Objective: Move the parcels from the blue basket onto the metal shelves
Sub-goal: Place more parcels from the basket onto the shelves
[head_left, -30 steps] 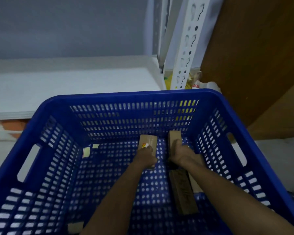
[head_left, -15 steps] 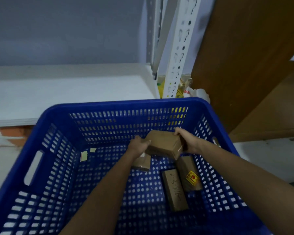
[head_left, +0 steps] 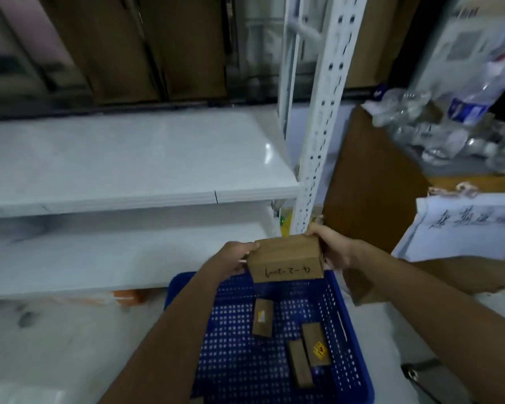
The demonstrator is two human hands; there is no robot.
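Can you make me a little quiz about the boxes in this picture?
1. How many parcels lie in the blue basket?
2. True or false: only one hand holds the lifted parcel.
3. What stands right behind the lifted parcel: a) white shelf post, b) ladder, c) fridge?

Key
1. Three: one with a label, a plain one, one with a yellow sticker.
2. False: the left hand and right hand grip its ends.
3. a
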